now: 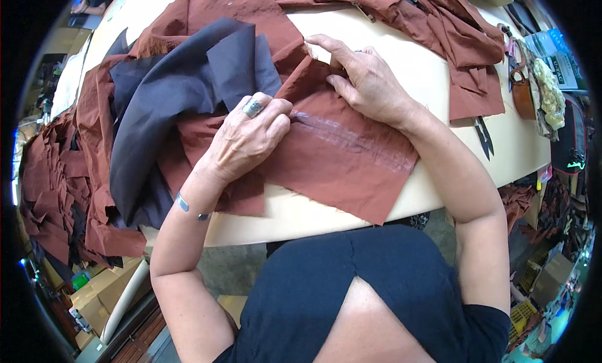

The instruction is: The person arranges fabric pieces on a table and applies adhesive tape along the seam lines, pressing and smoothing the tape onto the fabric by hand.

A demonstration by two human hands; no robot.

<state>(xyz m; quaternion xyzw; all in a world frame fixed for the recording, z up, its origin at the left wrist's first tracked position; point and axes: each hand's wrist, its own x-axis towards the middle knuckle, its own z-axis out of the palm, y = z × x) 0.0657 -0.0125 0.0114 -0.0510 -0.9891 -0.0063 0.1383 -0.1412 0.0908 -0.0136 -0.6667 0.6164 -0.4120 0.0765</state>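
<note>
Rust-brown fabric [351, 175] lies across the table in front of me, with a whitish streaked line running over it. My left hand [251, 134], wearing a ring, rests on this cloth with its fingers curled and pressed together; what they pinch is hidden. My right hand [360, 77] is at the cloth's upper edge, its index finger and thumb apart, touching a folded brown edge. Dark navy fabric [169, 106] lies bunched over the brown cloth to the left of my left hand.
The pale table [520, 143] has a curved front edge. At the right lie black scissors [483, 138], partly under more brown fabric [464, 43], and a brown leather holder [522, 96]. Brown pieces [56, 181] hang off the left side, above a cardboard box [97, 300].
</note>
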